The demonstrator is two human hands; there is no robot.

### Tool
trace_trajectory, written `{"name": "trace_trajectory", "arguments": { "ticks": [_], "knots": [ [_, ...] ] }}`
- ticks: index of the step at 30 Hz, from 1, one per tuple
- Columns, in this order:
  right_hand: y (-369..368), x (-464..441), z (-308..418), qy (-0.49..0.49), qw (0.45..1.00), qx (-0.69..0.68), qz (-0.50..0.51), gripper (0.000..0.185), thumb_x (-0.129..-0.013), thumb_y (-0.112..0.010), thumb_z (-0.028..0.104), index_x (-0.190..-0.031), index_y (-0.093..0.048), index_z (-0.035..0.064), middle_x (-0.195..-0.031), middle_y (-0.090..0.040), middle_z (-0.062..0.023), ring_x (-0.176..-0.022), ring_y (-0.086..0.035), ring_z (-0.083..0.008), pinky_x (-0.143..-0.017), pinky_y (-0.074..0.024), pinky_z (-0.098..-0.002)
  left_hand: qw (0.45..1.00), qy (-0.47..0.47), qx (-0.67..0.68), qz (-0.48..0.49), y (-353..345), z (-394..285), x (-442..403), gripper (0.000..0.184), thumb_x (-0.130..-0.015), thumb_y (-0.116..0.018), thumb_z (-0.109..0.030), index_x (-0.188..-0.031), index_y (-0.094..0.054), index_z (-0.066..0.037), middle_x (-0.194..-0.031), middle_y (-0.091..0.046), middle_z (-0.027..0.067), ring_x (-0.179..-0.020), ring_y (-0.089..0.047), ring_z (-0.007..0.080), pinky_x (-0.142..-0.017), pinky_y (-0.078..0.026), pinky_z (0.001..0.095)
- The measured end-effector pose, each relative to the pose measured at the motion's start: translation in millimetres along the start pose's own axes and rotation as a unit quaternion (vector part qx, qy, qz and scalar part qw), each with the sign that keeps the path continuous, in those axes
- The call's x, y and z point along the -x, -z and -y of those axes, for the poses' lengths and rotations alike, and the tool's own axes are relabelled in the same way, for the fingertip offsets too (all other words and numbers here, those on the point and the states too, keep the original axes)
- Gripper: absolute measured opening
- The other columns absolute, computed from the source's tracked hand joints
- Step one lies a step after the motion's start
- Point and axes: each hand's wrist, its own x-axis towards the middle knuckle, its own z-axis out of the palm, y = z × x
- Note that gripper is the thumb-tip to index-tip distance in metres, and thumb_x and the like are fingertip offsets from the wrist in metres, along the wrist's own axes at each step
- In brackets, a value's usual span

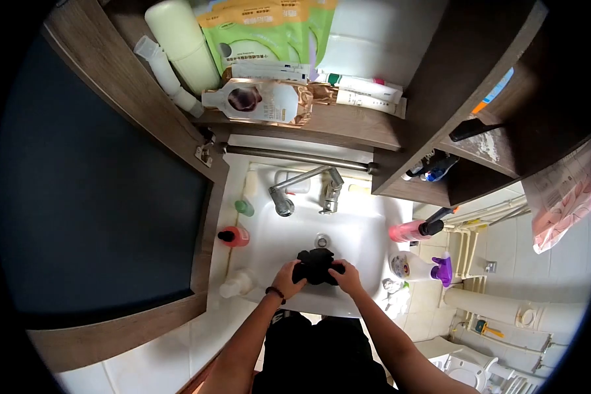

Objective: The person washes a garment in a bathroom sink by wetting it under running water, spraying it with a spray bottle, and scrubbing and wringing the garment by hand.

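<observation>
A crumpled black cloth [316, 266] is held over the front part of the white sink basin [269, 230], just below the drain. My left hand [287, 281], with a dark bracelet at the wrist, grips the cloth's left side. The right side of the cloth is pinched by my right hand [348, 277]. Behind the cloth, the chrome faucet [331, 197] stands at the back of the sink, its spout reaching to the left. No water can be made out coming from it.
Left of the basin stand a red bottle [235, 236] and a green bottle [244, 208]. On the right are a pink pump bottle [410, 230] and a purple-topped spray bottle [417, 267]. An open cabinet door [197, 305] hangs at left; a metal bar [295, 156] crosses above.
</observation>
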Motion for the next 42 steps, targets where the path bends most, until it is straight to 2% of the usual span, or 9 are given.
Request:
{"name": "trace_trajectory", "arguments": {
  "ticks": [5,9,12,14,15,19,28,33,42],
  "knots": [
    [-1.6,7.6,-12.6,0.056,0.998,0.030,0.003,0.048,-0.086,-0.081,0.029,-0.125,-0.067,0.0038,-0.114,-0.073,-0.0179,-0.102,-0.072,-0.0313,-0.092,-0.0554,-0.0405,0.999,0.016,-0.036,-0.023,-6.5,-5.7,3.9,0.062,-0.083,-0.079,-0.023,-0.136,-0.052,-0.007,-0.131,-0.061,0.0207,-0.122,-0.059,0.0419,-0.104,-0.050,0.0485],
    [8.5,17.8,-14.0,0.040,0.999,0.028,0.023,0.051,-0.086,-0.081,0.030,-0.128,-0.066,0.0044,-0.113,-0.073,-0.0184,-0.103,-0.071,-0.0313,-0.091,-0.0555,-0.0398,0.996,0.025,-0.066,-0.048,-4.4,-26.2,9.4,0.052,-0.086,-0.076,-0.027,-0.131,-0.057,-0.009,-0.127,-0.063,0.0184,-0.118,-0.061,0.0419,-0.099,-0.052,0.0495],
    [19.2,25.9,-10.8,0.044,0.998,0.042,0.035,0.053,-0.086,-0.081,0.030,-0.130,-0.065,0.0052,-0.112,-0.073,-0.0182,-0.097,-0.073,-0.0294,-0.088,-0.0564,-0.0391,0.994,0.020,-0.082,-0.069,-6.4,-36.5,11.4,0.051,-0.086,-0.075,-0.030,-0.130,-0.058,-0.011,-0.128,-0.064,0.0166,-0.118,-0.061,0.0411,-0.099,-0.053,0.0501],
    [24.7,34.5,-7.7,-0.025,0.997,0.010,0.079,0.054,-0.086,-0.081,0.029,-0.132,-0.065,0.0053,-0.112,-0.073,-0.0181,-0.089,-0.075,-0.0277,-0.084,-0.0577,-0.0389,0.993,0.019,-0.091,-0.069,-8.3,-33.1,13.2,0.052,-0.086,-0.075,-0.032,-0.131,-0.058,-0.012,-0.129,-0.064,0.0159,-0.118,-0.061,0.0408,-0.099,-0.053,0.0501],
    [17.7,29.9,-33.0,0.008,0.997,-0.020,0.079,0.055,-0.086,-0.081,0.028,-0.133,-0.064,0.0052,-0.111,-0.073,-0.0183,-0.084,-0.076,-0.0271,-0.081,-0.0589,-0.0396,0.992,0.024,-0.102,-0.067,-7.7,-32.0,11.8,0.052,-0.086,-0.074,-0.033,-0.131,-0.058,-0.013,-0.130,-0.064,0.0153,-0.119,-0.061,0.0404,-0.100,-0.053,0.0502],
    [21.3,30.0,-33.9,0.014,0.996,0.028,0.079,0.055,-0.087,-0.080,0.025,-0.136,-0.062,0.0049,-0.112,-0.073,-0.0183,-0.085,-0.077,-0.0270,-0.080,-0.0594,-0.0393,0.990,0.031,-0.121,-0.070,-9.2,-32.9,13.4,0.052,-0.088,-0.072,-0.034,-0.133,-0.058,-0.012,-0.132,-0.063,0.0148,-0.120,-0.061,0.0395,-0.101,-0.053,0.0496],
    [5.6,30.1,-46.2,0.050,0.998,0.021,0.009,0.054,-0.088,-0.077,0.016,-0.138,-0.059,0.0045,-0.122,-0.067,-0.0214,-0.087,-0.075,-0.0297,-0.079,-0.0598,-0.0398,0.982,-0.001,-0.165,-0.096,-12.1,-31.0,14.5,0.051,-0.089,-0.069,-0.035,-0.132,-0.060,-0.010,-0.138,-0.060,0.0146,-0.124,-0.059,0.0380,-0.103,-0.051,0.0494],
    [1.4,30.1,-54.8,0.116,0.992,0.023,-0.039,0.055,-0.087,-0.076,0.010,-0.138,-0.058,0.0036,-0.124,-0.064,-0.0216,-0.087,-0.074,-0.0292,-0.076,-0.0611,-0.0385,0.978,-0.009,-0.178,-0.108,-13.8,-30.2,13.4,0.050,-0.087,-0.072,-0.033,-0.130,-0.062,-0.010,-0.139,-0.059,0.0142,-0.124,-0.058,0.0380,-0.104,-0.050,0.0495],
    [6.1,33.5,-57.3,0.124,0.991,0.050,-0.032,0.058,-0.086,-0.076,0.007,-0.140,-0.055,0.0045,-0.127,-0.063,-0.0181,-0.086,-0.074,-0.0252,-0.069,-0.0613,-0.0353,0.973,-0.033,-0.184,-0.132,-15.0,-28.3,13.1,0.048,-0.085,-0.074,-0.031,-0.127,-0.064,-0.009,-0.138,-0.060,0.0146,-0.124,-0.058,0.0384,-0.104,-0.050,0.0499]
  ]
}}
